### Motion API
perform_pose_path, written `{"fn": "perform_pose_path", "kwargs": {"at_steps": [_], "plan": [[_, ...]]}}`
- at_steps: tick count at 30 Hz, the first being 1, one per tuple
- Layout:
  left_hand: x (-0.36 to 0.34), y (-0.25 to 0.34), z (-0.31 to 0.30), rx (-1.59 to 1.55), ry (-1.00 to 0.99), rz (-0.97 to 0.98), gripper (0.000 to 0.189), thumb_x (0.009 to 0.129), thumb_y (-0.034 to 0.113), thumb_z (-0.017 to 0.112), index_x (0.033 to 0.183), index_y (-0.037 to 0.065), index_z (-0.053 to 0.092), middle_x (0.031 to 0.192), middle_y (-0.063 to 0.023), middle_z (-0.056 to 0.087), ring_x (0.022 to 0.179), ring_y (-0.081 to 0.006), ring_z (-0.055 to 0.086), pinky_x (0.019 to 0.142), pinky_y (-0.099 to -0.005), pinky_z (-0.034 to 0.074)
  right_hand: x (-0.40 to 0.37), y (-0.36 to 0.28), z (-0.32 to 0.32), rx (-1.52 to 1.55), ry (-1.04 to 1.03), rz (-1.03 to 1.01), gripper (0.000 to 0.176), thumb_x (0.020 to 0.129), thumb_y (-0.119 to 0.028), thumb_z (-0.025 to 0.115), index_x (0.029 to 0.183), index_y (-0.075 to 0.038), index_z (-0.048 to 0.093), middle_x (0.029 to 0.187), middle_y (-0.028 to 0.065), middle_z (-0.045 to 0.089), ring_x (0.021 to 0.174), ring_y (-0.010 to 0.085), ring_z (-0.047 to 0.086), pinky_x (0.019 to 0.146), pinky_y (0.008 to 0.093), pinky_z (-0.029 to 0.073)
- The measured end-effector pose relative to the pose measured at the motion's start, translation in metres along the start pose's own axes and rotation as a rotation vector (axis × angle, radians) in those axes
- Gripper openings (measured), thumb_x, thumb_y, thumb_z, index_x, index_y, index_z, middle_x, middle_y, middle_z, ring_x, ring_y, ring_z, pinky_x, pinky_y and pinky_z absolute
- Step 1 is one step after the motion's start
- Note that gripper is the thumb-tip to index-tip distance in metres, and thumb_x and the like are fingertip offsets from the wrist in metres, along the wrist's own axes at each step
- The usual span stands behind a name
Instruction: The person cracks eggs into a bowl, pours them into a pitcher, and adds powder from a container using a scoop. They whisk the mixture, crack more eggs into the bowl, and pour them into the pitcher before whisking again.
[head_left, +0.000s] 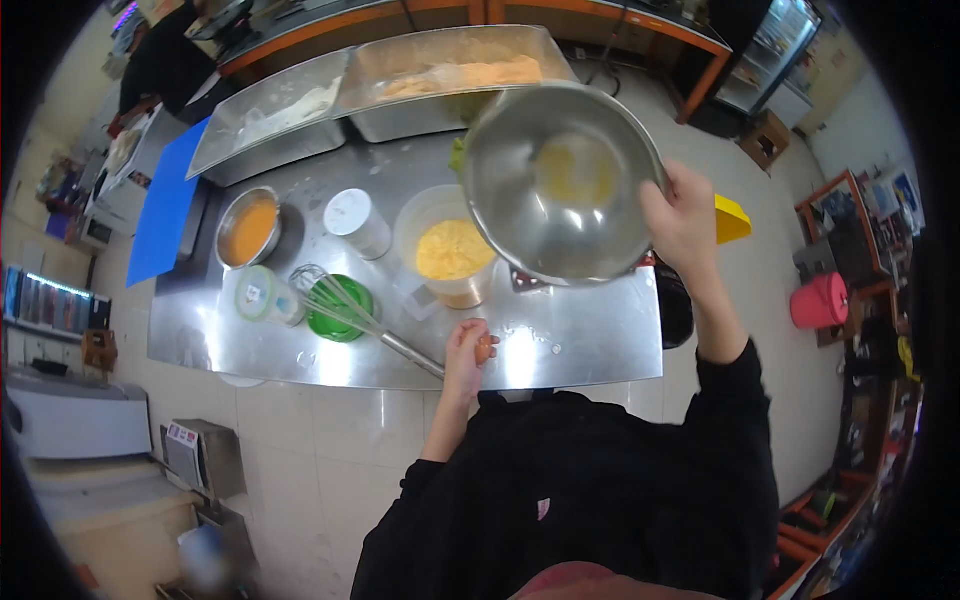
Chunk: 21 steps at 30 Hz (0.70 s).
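My right hand (682, 218) grips the rim of a large steel bowl (510, 225), which is raised and tilted with its inside showing and a little yellowish residue at its bottom. Closed around a brown egg (484, 350), my left hand (467, 358) is at the table's front edge. A whisk (408, 350) leans over a green bowl (350, 325), its handle end beside my left hand. Just left of the steel bowl stands a clear plastic jug (413, 220) holding a yellow mixture (452, 250).
Two steel trays (265, 165) (400, 122) with powdery contents line the table's back. A white-lidded container (357, 222), a round-lidded tub (262, 293) and a bowl of orange liquid (252, 232) stand left. A blue board (165, 205) borders the steel table (600, 345). Another person (165, 65) works back left.
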<state>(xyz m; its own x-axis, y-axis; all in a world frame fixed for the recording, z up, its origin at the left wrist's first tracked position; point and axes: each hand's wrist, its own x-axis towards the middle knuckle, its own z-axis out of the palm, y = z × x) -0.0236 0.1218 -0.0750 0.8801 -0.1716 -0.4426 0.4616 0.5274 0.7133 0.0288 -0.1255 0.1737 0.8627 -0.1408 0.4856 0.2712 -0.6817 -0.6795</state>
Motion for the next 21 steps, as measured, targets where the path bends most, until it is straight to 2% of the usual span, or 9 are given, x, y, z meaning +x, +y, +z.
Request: {"fn": "perform_pose_path", "kwargs": {"at_steps": [2,4,6,9,12,15,18,20,21], "plan": [[-0.001,-0.003,0.002,-0.004,0.018,0.016,0.02,0.087,0.018,0.058,0.101,0.005,0.05,0.082,-0.0051,0.053,0.074,-0.0172,0.057,0.057,-0.0263,0.045,-0.038,0.051,-0.017,0.18,-0.062,0.247,0.014,0.073,-0.001,0.052,0.08,0.006,0.061,0.065,0.004,0.059,0.061,0.0058,0.05,0.052,0.0253,0.041],[-0.006,0.001,0.008,0.029,0.061,0.032,0.019,0.087,0.018,0.058,0.1,0.005,0.05,0.081,-0.0048,0.053,0.074,-0.0169,0.057,0.057,-0.026,0.044,-0.094,0.105,-0.007,0.322,-0.041,0.392,0.015,0.073,0.0,0.052,0.083,0.006,0.062,0.071,0.0017,0.062,0.062,0.0063,0.052,0.054,0.0247,0.042],[-0.009,0.002,0.016,0.055,0.07,0.067,0.019,0.087,0.017,0.058,0.1,0.005,0.05,0.082,-0.0045,0.053,0.074,-0.0159,0.056,0.057,-0.0251,0.044,-0.153,0.152,0.008,0.2,-0.122,0.576,0.017,0.073,-0.001,0.053,0.085,0.005,0.064,0.071,0.0025,0.062,0.063,0.0079,0.054,0.055,0.0244,0.044],[-0.009,0.001,0.026,0.102,0.062,0.114,0.023,0.084,0.011,0.06,0.103,0.007,0.047,0.083,-0.005,0.053,0.073,-0.0153,0.056,0.057,-0.0248,0.045,-0.217,0.181,0.049,0.466,0.0,0.833,0.005,0.073,-0.004,0.059,0.07,0.0,0.06,0.06,-0.0017,0.056,0.05,0.006,0.048,0.045,0.0214,0.037],[-0.006,-0.001,0.042,0.161,0.075,0.157,0.036,0.08,0.003,0.063,0.108,0.008,0.04,0.084,-0.0061,0.053,0.07,-0.0148,0.055,0.057,-0.0241,0.044,-0.233,0.176,0.069,0.593,0.007,0.863,0.02,0.079,-0.017,0.065,0.072,0.001,0.06,0.058,-0.0003,0.056,0.047,0.0069,0.048,0.045,0.0234,0.038],[-0.001,-0.006,0.056,0.207,0.101,0.184,0.048,0.076,-0.004,0.065,0.11,0.008,0.033,0.081,-0.0074,0.052,0.066,-0.0139,0.055,0.055,-0.0229,0.044,-0.206,0.157,0.046,0.3,-0.377,0.995,0.035,0.083,-0.031,0.065,0.081,0.004,0.058,0.068,0.0083,0.059,0.052,0.0156,0.053,0.052,0.0307,0.044],[0.004,-0.006,0.063,0.162,0.113,0.182,0.05,0.074,-0.005,0.065,0.109,0.008,0.032,0.082,-0.0082,0.052,0.063,-0.0136,0.053,0.055,-0.0234,0.043,-0.165,0.172,0.032,-0.326,-0.389,0.535,0.042,0.084,-0.035,0.063,0.095,0.005,0.053,0.083,0.0185,0.056,0.07,0.0291,0.057,0.065,0.0373,0.046],[0.005,-0.001,0.069,0.102,0.143,0.178,0.049,0.074,-0.004,0.065,0.108,0.007,0.032,0.082,-0.0086,0.052,0.062,-0.0134,0.053,0.055,-0.0236,0.043,-0.094,0.16,0.023,-0.255,-0.28,0.288,0.045,0.08,-0.032,0.066,0.103,0.002,0.046,0.098,0.021,0.049,0.089,0.0399,0.053,0.072,0.043,0.046],[0.006,0.001,0.069,0.108,0.147,0.178,0.049,0.074,-0.003,0.065,0.109,0.008,0.032,0.083,-0.0089,0.053,0.063,-0.014,0.053,0.056,-0.0243,0.044,-0.063,0.174,0.036,-0.238,-0.189,0.156,0.045,0.079,-0.03,0.066,0.107,0.0,0.046,0.099,0.0197,0.049,0.089,0.0395,0.053,0.074,0.0433,0.045]]}}
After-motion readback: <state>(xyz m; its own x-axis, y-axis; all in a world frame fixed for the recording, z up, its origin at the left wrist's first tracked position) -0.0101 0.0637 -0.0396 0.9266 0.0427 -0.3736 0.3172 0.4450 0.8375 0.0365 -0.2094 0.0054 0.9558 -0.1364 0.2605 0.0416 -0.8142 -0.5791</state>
